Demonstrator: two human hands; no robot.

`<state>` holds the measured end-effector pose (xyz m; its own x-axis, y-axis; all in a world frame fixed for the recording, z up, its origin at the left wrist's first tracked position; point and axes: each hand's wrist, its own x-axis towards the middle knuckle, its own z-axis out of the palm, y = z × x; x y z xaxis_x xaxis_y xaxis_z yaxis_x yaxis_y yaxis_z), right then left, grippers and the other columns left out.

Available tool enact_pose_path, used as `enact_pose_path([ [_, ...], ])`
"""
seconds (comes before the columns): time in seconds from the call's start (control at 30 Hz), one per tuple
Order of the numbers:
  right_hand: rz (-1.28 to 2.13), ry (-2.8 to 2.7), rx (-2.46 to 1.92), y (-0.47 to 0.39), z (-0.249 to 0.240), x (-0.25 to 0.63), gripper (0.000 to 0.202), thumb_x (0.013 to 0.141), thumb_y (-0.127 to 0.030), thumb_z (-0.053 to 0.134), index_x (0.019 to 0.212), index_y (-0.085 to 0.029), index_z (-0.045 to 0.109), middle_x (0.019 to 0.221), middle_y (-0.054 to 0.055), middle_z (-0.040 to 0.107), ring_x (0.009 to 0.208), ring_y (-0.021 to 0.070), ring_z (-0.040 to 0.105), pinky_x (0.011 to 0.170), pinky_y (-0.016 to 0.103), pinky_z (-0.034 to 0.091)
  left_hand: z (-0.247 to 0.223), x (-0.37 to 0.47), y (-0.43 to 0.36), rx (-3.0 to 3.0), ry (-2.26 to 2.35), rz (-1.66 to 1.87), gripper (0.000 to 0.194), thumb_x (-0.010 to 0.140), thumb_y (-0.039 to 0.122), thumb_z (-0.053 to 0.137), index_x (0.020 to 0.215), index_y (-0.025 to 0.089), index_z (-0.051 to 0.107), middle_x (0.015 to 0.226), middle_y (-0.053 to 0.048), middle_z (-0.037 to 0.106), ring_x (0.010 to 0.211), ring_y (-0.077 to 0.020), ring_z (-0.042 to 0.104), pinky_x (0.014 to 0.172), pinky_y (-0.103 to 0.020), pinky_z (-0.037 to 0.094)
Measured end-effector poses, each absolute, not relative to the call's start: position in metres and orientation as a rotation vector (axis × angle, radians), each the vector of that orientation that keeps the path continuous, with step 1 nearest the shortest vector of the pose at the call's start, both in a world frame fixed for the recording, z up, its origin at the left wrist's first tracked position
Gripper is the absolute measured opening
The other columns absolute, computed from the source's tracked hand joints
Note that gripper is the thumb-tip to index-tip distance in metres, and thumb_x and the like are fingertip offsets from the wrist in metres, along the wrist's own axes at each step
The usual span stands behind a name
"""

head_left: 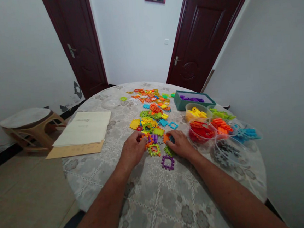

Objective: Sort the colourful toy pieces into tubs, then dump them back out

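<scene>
My left hand [134, 146] has its fingers curled together at the left edge of a pile of notched plastic building pieces [149, 123]. Orange and yellow pieces lie right at its fingertips; what it grips is hidden. Across a small gap, my right hand [180, 143] has thumb and fingers closed around an orange building piece [166, 138]. A dark blue piece [171, 139] shows under those fingers. Between the hands lie purple pieces [153, 139] and a yellow-green square frame [154, 150]. Closer to me is a purple square frame [168, 162], with a green piece [168, 151] beside my right hand.
Clear tubs hold sorted pieces at the right: yellow [196, 113], red [201, 131], orange [222, 125], blue [246, 134] and grey [228, 153]. Behind them stands a green box [179, 102] with purple pieces. Paper sheets [82, 129] lie at the left; a stool [33, 128] stands beyond.
</scene>
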<state>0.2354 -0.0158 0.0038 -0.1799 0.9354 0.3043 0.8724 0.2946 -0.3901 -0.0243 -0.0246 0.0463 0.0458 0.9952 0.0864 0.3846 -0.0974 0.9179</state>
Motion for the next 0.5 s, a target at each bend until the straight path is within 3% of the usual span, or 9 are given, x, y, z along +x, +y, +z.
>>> enact_pose_path([
  [0.1, 0.211, -2.022, -1.563, -0.017, 0.006, 0.238, 0.044, 0.089, -0.028, 0.066, 0.132, -0.020, 0.066, 0.125, 0.013, 0.069, 0.118, 0.0276, 0.062, 0.107, 0.045, 0.047, 0.050, -0.023, -0.027, 1.475, 1.395, 1.037, 0.021, 0.089, 0.038, 0.060, 0.097, 0.021, 0.066, 0.089, -0.003, 0.072, 0.075, -0.0176, 0.070, 0.065, -0.029, 0.059],
  [0.3, 0.270, -1.931, -1.456, -0.022, 0.011, 0.238, 0.018, 0.091, -0.025, 0.058, 0.105, -0.022, 0.069, 0.104, 0.007, 0.074, 0.099, 0.0232, 0.067, 0.097, 0.041, 0.051, 0.054, -0.019, -0.032, 1.338, 1.324, 0.985, 0.019, 0.088, 0.038, 0.064, 0.095, 0.020, 0.063, 0.098, -0.006, 0.074, 0.080, -0.0183, 0.072, 0.061, -0.027, 0.060],
  [0.43, 0.121, -2.031, -1.430, -0.027, 0.015, 0.235, 0.016, 0.097, -0.025, 0.056, 0.108, -0.022, 0.068, 0.108, 0.008, 0.076, 0.103, 0.0256, 0.067, 0.116, 0.056, 0.035, 0.055, -0.015, -0.033, 1.312, 1.271, 0.938, 0.015, 0.089, 0.034, 0.063, 0.097, 0.021, 0.063, 0.098, -0.007, 0.077, 0.088, -0.0210, 0.075, 0.061, -0.026, 0.060],
  [0.5, 0.042, -2.102, -1.398, -0.029, 0.018, 0.231, 0.018, 0.100, -0.023, 0.053, 0.111, -0.023, 0.067, 0.110, 0.008, 0.076, 0.106, 0.0260, 0.066, 0.120, 0.058, 0.028, 0.054, -0.014, -0.033, 1.294, 1.245, 0.933, 0.015, 0.089, 0.033, 0.063, 0.098, 0.021, 0.063, 0.098, -0.007, 0.078, 0.087, -0.0216, 0.076, 0.061, -0.027, 0.060],
])
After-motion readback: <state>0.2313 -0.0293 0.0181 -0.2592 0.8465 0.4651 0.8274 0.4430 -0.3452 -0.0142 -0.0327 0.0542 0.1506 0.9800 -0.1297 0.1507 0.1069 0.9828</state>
